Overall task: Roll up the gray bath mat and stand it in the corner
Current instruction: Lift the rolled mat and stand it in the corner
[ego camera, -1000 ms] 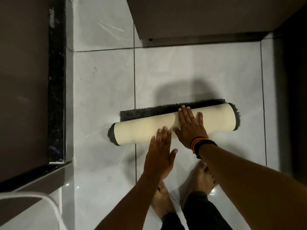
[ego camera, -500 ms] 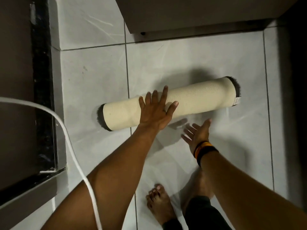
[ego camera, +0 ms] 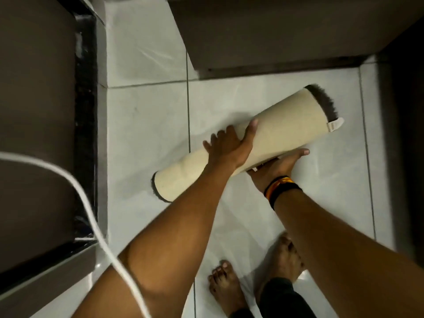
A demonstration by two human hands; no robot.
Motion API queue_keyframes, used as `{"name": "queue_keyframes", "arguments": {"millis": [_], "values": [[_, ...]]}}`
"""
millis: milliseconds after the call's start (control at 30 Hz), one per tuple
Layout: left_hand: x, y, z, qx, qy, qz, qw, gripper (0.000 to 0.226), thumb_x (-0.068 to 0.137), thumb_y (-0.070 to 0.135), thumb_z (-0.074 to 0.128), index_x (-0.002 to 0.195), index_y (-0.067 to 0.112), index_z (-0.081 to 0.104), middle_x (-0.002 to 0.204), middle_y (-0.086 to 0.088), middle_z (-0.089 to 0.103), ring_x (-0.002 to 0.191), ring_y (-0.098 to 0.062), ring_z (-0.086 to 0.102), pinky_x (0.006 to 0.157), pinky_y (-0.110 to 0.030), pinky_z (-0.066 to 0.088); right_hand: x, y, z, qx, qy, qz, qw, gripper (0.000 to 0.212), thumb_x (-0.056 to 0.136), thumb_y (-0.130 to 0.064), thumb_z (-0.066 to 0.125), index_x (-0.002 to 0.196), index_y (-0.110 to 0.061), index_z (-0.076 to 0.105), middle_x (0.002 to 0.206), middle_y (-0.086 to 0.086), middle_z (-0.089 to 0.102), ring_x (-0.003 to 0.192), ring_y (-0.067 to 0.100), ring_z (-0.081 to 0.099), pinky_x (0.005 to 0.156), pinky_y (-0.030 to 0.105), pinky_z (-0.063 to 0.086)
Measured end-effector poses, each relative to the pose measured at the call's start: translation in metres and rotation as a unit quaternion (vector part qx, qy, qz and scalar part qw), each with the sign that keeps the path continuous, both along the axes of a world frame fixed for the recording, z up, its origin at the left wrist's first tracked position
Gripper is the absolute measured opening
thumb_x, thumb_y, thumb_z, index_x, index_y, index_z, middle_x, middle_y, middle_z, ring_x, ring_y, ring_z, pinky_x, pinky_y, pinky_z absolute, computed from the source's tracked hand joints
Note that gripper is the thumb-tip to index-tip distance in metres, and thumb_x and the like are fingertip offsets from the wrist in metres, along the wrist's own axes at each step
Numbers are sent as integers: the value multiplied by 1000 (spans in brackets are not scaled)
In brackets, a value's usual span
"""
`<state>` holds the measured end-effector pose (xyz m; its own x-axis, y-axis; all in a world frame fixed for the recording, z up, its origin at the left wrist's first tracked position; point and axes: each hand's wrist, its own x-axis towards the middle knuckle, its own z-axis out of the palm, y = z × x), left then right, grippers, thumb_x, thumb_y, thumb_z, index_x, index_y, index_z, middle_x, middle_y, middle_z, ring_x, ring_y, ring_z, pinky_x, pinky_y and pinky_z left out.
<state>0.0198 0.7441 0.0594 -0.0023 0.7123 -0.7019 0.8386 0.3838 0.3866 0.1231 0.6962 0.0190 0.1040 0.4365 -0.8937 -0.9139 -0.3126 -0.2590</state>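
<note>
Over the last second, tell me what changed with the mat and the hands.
The rolled mat was finished: the last gray strip on the floor got wound in. Then its right end came up off the tile floor, so the roll now slants. The left hand moved from pressing flat to a grip over the top; the right hand left the roll briefly, then slid underneath. Both feet stayed planted.
</note>
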Motion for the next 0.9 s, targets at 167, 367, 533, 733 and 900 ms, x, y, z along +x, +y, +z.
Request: {"name": "queue_keyframes", "arguments": {"millis": [167, 367, 533, 733, 900], "values": [[-41, 20, 102, 46, -131, 214, 967, 89, 85, 91, 4, 152, 45, 41, 159, -3, 49, 147, -34, 43, 124, -56, 29, -32, 34, 107, 86, -81, 167, 979, 107, 68, -98, 7, 146, -37, 48, 152, -3, 52, 137, 23, 48, 119, 53, 34], [-103, 52, 242, 91, -262, 403, 872, 98, 79, 94, 8, 146, 37, 53, 143, 0, 64, 127, -21, 59, 119, -50, 41, -77, 111, 267, 225, -124, 386, 886, 93, 69, -96, 4, 107, -48, 74, 107, -18, 77, 97, -2, 71, 82, 21, 49], [-140, 107, 330, 159, -270, 462, 829, 82, 95, 80, 12, 157, 35, 42, 133, 13, 52, 123, -11, 46, 118, -37, 31, -115, 187, 367, 296, -145, 439, 836, 78, 72, -93, 8, 104, -59, 71, 105, -23, 77, 97, -7, 69, 71, 10, 52], [-171, 187, 338, 213, -297, 451, 814, 70, 106, 64, 17, 157, 26, 45, 136, 10, 53, 127, -10, 46, 110, -28, 32, -156, 274, 377, 281, -165, 442, 835, 80, 61, -95, 11, 98, -50, 65, 92, -23, 74, 97, 4, 63, 108, 41, 41], [-197, 269, 275, 221, -301, 477, 795, 61, 106, 65, 23, 142, 32, 60, 125, 7, 66, 99, 0, 65, 91, -25, 47, -179, 349, 328, 226, -199, 475, 827, 68, 65, -98, -1, 92, -77, 58, 105, -23, 61, 99, 10, 52, 108, 62, 36]]}}
